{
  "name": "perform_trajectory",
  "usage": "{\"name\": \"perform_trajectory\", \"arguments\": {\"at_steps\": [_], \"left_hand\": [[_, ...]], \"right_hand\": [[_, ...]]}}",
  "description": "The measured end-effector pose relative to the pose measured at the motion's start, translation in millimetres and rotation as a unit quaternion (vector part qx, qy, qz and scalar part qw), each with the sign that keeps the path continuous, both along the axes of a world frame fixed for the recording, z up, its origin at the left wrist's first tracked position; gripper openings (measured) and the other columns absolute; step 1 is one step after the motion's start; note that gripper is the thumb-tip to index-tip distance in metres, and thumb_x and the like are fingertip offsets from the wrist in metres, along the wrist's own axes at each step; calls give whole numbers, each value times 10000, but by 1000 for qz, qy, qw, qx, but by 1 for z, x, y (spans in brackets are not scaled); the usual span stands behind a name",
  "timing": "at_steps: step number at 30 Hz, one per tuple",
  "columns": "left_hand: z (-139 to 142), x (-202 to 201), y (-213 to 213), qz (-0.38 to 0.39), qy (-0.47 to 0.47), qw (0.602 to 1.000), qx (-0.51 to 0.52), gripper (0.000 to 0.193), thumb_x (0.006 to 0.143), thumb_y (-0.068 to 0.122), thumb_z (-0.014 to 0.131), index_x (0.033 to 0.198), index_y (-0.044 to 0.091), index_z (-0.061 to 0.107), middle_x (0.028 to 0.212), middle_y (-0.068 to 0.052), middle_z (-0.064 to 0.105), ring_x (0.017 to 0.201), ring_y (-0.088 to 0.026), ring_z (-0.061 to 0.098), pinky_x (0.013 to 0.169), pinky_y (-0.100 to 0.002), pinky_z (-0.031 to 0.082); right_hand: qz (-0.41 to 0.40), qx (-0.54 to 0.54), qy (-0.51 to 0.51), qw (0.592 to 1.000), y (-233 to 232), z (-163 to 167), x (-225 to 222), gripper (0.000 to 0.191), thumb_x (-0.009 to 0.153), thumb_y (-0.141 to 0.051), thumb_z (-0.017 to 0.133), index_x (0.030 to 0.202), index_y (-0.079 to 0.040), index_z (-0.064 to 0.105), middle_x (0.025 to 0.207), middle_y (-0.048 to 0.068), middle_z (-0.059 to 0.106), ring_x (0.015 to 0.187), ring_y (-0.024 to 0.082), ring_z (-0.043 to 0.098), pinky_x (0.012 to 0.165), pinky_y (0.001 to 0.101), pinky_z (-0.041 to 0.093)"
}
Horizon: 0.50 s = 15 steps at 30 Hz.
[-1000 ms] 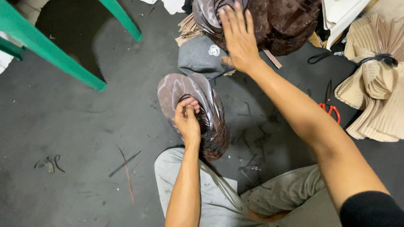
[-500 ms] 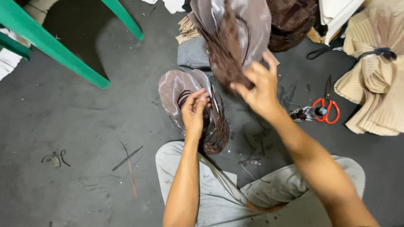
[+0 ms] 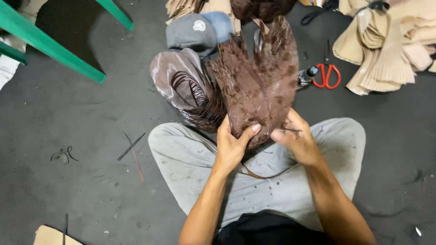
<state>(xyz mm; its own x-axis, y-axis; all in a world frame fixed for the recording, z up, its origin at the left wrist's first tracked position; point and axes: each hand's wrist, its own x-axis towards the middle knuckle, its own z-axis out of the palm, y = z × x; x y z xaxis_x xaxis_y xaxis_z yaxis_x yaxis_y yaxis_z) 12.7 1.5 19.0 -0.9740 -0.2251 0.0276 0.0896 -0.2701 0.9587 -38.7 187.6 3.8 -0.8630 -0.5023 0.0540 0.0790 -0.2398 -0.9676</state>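
Right hand [image 3: 297,143] has come down off the pile; both hands, with left hand [image 3: 234,145], are now pinching the brown fan-shaped woven piece [image 3: 259,81] at its narrow base. I'm reading it as light, floppy, fray-prone.

Beige pleated stack [image 3: 390,41] cut off top-right.

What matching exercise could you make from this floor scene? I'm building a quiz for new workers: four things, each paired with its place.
Things:
1. scissors
2. brown feathered piece
3. grey cap
4. green furniture leg

Places:
a. held at its lower end by the left hand and right hand
b. upper left of the picture
c. on the floor beside the stack of beige pleated pieces
d. top centre, behind the shiny brown fabric

Pairs: 1-c, 2-a, 3-d, 4-b
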Motion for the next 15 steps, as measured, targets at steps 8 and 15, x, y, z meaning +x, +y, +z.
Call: {"name": "perform_trajectory", "arguments": {"at_steps": [8,15], "left_hand": [[-13,14,22,-42,25,993,-105,402,915,14,738,1295,-45,620,1215,-86,714,1125,-146,643,1035,-304,498],[-36,22,10,-98,-74,991,-49,390,898,40,771,1264,-38,663,1154,-87,751,1044,-140,670,975,-321,538]], "right_hand": [[-107,-111,-25,988,33,-86,24,321,1150,-139,592,1357,106,593,1379,166,649,1282,246,603,1148,435,457],[-147,-230,-211,939,35,-61,30,407,1096,-255,420,1305,58,577,1337,157,662,1237,235,661,1112,426,497]]}}
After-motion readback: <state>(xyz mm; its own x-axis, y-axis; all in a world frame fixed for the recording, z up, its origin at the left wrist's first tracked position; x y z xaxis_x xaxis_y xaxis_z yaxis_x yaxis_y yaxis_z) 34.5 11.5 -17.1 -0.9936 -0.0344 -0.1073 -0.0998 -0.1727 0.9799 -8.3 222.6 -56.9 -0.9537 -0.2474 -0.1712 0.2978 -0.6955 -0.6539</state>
